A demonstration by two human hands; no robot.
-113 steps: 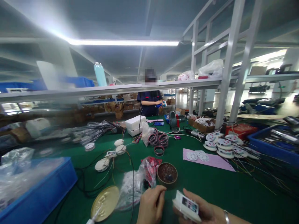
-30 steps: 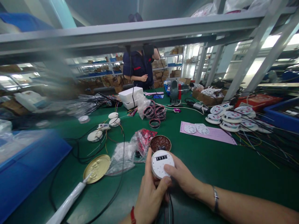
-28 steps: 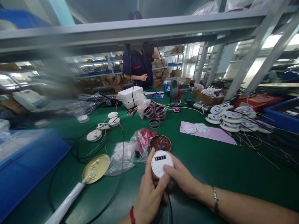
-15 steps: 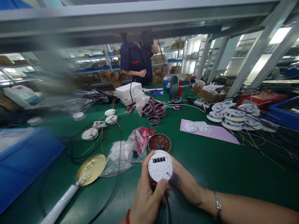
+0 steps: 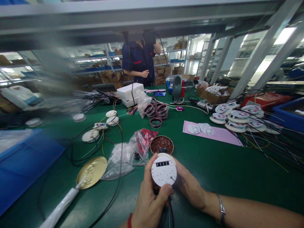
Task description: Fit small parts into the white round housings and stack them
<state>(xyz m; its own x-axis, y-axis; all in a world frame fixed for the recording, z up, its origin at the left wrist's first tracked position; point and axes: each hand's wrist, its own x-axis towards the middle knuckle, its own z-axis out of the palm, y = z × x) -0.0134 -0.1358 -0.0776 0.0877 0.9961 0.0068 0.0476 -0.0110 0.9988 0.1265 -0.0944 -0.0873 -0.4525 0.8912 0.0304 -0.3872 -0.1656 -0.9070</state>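
- Pretty obviously a factory assembly workshop, imo.
- Green counter [image 5: 201, 174] is cluttered with parts, like those coloured wires [image 5: 133, 110], plus a heap of white discs [image 5: 238, 116] over at 3 o'clock.
- Blue plastic bin [image 5: 28, 171] at 8 o'clock.
- Long storage racks [image 5: 90, 72] with cardboard boxes [image 5: 109, 76], around 11.
- Person in navy work shirt [image 5: 133, 57], about 12.

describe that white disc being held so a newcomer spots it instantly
Start at the green tabletop and find the round brown tin. On its near side, the left hand grips a white disc, with the right hand at the disc's right edge. Unlike the white plates lying on the pink sheet, it is in hand and shows a black strip of digits.
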